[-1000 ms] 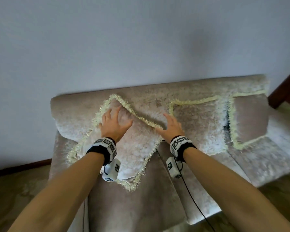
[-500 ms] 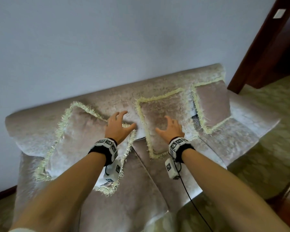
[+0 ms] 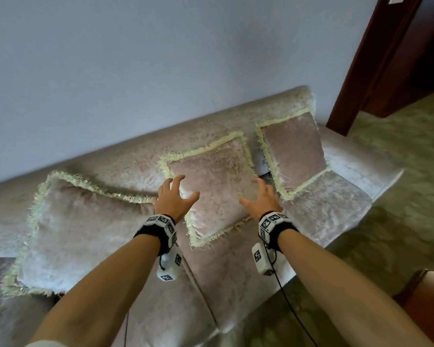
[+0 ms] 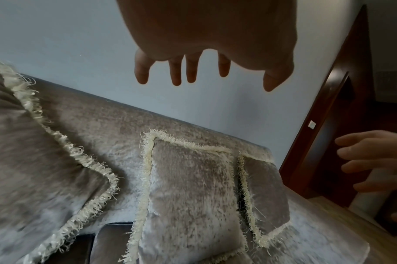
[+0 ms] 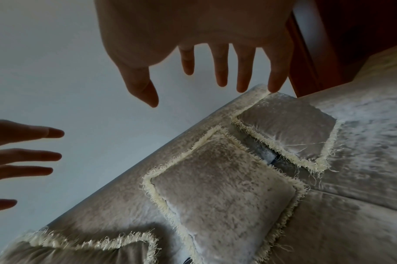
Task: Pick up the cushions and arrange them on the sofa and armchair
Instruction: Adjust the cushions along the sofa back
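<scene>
Above the sofa [image 3: 236, 284] seat, left hand [image 3: 172, 200] and right hand [image 3: 262, 200] hover with fingers spread wide, holding nothing, either side of the middle cushion [image 3: 216, 186]. Along the sofa's back edge lean the large cushion [image 3: 80, 231] at left and the small cushion [image 3: 295, 152] near the right end.

Sofa [image 3: 336, 209] in shiny crushed velvet cloth, 3 velvety cushions [image 3: 218, 186] edged with shaggy cream fringe, matt painted wall [image 3: 161, 58], glossy dark wood door frame [image 3: 376, 63]
</scene>
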`<state>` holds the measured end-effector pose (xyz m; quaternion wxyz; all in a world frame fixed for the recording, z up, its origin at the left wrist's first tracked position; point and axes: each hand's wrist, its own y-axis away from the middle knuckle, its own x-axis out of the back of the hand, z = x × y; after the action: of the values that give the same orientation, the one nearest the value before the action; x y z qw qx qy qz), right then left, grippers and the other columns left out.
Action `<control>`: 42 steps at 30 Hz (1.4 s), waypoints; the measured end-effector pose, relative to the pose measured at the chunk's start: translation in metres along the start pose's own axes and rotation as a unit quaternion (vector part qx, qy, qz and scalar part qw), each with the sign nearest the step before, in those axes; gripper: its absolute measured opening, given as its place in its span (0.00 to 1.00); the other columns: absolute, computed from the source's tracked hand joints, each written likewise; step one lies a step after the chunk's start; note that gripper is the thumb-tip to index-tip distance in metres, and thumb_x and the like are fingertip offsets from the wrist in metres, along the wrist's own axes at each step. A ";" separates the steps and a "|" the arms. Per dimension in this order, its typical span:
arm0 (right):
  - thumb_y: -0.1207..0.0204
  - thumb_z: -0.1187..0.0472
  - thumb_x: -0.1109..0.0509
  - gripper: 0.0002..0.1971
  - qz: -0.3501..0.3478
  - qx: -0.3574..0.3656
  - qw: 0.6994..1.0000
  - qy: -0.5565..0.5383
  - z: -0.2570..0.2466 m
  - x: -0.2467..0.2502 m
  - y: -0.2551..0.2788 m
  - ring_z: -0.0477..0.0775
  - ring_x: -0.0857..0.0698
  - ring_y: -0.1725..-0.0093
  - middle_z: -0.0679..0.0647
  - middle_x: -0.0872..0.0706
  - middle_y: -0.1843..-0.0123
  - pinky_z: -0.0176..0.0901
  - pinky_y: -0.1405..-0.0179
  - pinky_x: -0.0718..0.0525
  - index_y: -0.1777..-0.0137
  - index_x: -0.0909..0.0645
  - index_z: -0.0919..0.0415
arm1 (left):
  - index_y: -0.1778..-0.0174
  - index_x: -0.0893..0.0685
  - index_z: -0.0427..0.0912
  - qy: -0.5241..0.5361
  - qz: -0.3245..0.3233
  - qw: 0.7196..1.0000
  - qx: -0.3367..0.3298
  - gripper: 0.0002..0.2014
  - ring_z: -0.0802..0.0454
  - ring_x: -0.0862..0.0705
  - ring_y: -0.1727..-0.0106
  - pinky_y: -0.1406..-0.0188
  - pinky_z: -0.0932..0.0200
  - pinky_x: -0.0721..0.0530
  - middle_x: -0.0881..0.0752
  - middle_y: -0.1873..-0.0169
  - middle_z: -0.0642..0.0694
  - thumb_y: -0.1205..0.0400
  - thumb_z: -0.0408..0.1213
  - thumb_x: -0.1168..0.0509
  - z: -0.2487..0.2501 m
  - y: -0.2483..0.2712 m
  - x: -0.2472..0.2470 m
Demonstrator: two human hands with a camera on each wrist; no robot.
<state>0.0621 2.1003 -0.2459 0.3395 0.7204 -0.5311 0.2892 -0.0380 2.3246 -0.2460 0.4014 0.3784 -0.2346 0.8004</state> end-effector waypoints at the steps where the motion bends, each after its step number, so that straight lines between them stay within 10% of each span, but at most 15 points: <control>1: 0.29 0.41 0.29 0.41 0.004 -0.001 1.000 -0.006 0.005 0.005 -0.006 0.64 0.37 0.21 0.54 0.38 0.18 0.70 0.27 0.31 0.18 0.42 0.43 | 0.22 0.31 0.57 0.000 -0.002 1.000 0.003 0.34 0.41 0.38 0.19 0.27 0.36 0.30 0.34 0.19 0.43 0.24 0.61 0.32 0.007 -0.005 -0.006; 25: 0.27 0.43 0.30 0.39 -0.045 -0.024 0.996 0.070 0.047 0.019 -0.258 0.62 0.37 0.21 0.53 0.38 0.19 0.67 0.26 0.35 0.17 0.44 0.41 | 0.21 0.34 0.57 -0.048 -0.061 0.996 0.048 0.34 0.41 0.37 0.19 0.24 0.29 0.38 0.34 0.19 0.45 0.22 0.63 0.35 0.045 -0.227 -0.157; 42: 0.26 0.40 0.29 0.42 -0.240 -0.025 0.968 0.073 0.069 -0.057 -0.471 0.64 0.36 0.21 0.55 0.39 0.18 0.67 0.25 0.33 0.16 0.46 0.45 | 0.19 0.36 0.55 -0.125 -0.056 0.983 0.120 0.36 0.42 0.42 0.17 0.20 0.30 0.46 0.37 0.18 0.44 0.22 0.58 0.32 0.043 -0.369 -0.227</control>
<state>0.5038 2.1747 -0.4169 0.4543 0.7953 -0.3237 0.2374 0.3712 2.3995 -0.3740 0.3648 0.5337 -0.1634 0.7453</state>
